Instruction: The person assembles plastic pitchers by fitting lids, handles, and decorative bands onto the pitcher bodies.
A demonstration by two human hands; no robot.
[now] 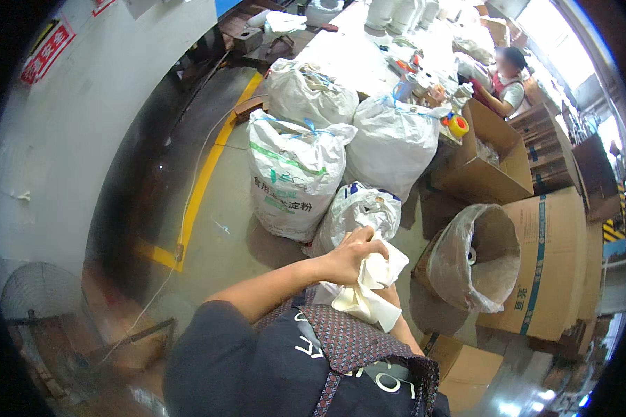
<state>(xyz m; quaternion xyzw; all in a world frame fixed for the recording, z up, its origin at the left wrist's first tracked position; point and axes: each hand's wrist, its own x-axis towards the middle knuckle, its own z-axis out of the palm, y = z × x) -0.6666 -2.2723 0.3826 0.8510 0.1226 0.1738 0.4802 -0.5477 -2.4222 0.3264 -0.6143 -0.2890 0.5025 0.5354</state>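
My left hand [358, 254] is closed on a bundle of creamy white, folded sheet-like pieces [374, 295], held in front of my chest; their material cannot be made out. Behind the bundle my right forearm comes up, and my right hand is hidden by the pieces. Just beyond my hands stands a small white woven sack [366, 208] with its top bunched open. Farther off, a large white sack with a green stripe [289, 182] stands upright, tied with blue string. Beside it are another tied white sack [395, 142] and an open-topped one [309, 94].
At my right stand a carton lined with clear plastic [459, 267] holding a white roll, a large closed carton [546, 278] and an open carton [483, 149]. A cluttered white table [348, 52] lies beyond the sacks. A co-worker [504, 87] sits at the far right. A yellow floor line [209, 167] runs left.
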